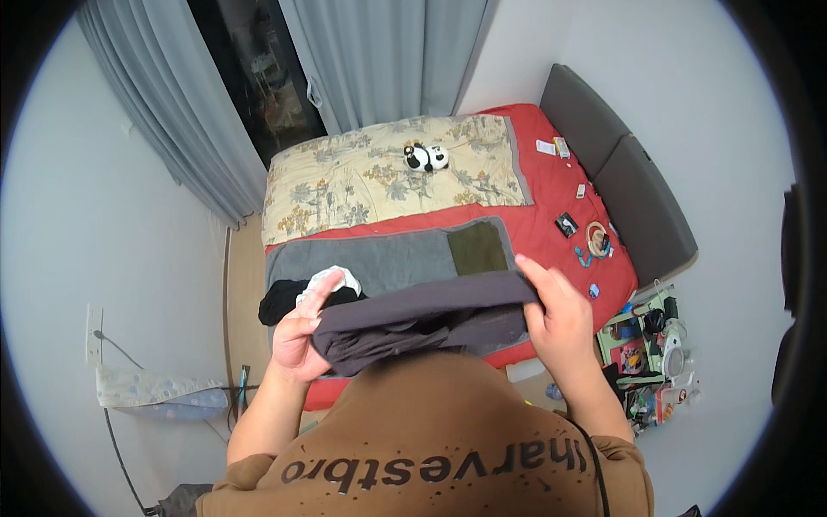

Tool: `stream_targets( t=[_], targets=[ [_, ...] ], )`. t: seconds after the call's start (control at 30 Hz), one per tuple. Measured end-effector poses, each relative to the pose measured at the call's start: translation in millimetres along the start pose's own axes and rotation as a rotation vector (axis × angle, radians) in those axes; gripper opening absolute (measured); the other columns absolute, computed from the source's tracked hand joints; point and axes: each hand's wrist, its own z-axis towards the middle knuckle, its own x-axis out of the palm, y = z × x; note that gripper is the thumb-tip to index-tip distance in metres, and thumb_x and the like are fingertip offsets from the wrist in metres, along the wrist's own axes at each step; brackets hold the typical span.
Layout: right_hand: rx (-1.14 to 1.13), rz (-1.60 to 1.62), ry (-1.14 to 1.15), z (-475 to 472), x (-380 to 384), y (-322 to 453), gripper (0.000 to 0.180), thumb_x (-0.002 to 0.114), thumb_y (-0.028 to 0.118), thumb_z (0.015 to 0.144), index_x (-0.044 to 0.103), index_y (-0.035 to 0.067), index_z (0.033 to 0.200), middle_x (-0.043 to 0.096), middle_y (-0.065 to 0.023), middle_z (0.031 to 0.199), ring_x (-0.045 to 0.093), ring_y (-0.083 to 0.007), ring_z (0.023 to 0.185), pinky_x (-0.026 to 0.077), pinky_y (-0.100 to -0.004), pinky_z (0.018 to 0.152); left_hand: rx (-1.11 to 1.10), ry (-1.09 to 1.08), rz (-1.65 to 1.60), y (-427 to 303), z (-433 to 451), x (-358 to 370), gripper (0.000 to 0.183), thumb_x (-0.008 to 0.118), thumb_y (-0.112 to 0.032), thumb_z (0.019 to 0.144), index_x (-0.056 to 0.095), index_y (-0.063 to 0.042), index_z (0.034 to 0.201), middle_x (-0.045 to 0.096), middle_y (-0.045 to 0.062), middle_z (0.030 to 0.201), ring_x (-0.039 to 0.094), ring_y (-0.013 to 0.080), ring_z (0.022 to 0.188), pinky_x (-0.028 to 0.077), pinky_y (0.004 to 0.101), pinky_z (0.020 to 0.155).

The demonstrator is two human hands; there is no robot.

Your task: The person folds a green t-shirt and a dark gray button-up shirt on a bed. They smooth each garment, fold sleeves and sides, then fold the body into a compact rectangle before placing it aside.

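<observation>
Stretched between my hands is a dark purple-grey garment [420,304], folded over with a wide band along its upper edge. My left hand [300,346] grips one end, its index finger pointing up and away. At the other end, my right hand [561,316] pinches the band between thumb and fingers. Beyond it, a grey blanket [375,258] covers the near side of the bed. A folded olive-green cloth [478,249] lies on this blanket. Near my left hand are a black garment [281,300] and a crumpled white cloth [349,278], partly hidden by my fingers.
A red sheet [549,187] covers the bed, with a floral quilt [349,184] and a panda plush toy [426,157] on the far side. Small items, including a coiled strap [596,240], lie near the grey headboard [633,155]. A cluttered green shelf [646,342] stands at right.
</observation>
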Motion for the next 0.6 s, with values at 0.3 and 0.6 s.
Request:
stream_targets(
  t=[0.3, 0.6],
  targets=[
    [-0.205, 0.000, 0.224, 7, 2, -16, 0.031, 0.066, -0.009, 0.087, 0.077, 0.002, 0.114, 0.068, -0.0103, 0.109, 0.068, -0.0321, 0.098, 0.058, -0.0403, 0.081, -0.147, -0.266, 0.645, 16, 0, 7, 0.073, 0.059, 0.024, 0.086, 0.056, 0.000, 0.154, 0.066, 0.016, 0.147, 0.066, 0.0240, 0.134, 0.051, 0.0390, 0.117],
    [-0.006, 0.444, 0.188, 8, -6, -22, 0.032, 0.054, -0.014, 0.091, 0.076, -0.002, 0.110, 0.073, -0.0133, 0.109, 0.074, -0.0292, 0.101, 0.057, -0.0349, 0.093, 0.565, -0.257, 1.933, 42, 18, 13, 0.031, 0.090, -0.004, 0.081, 0.083, -0.008, 0.111, 0.056, 0.007, 0.110, 0.058, 0.0244, 0.104, 0.049, 0.0326, 0.093]
  ],
)
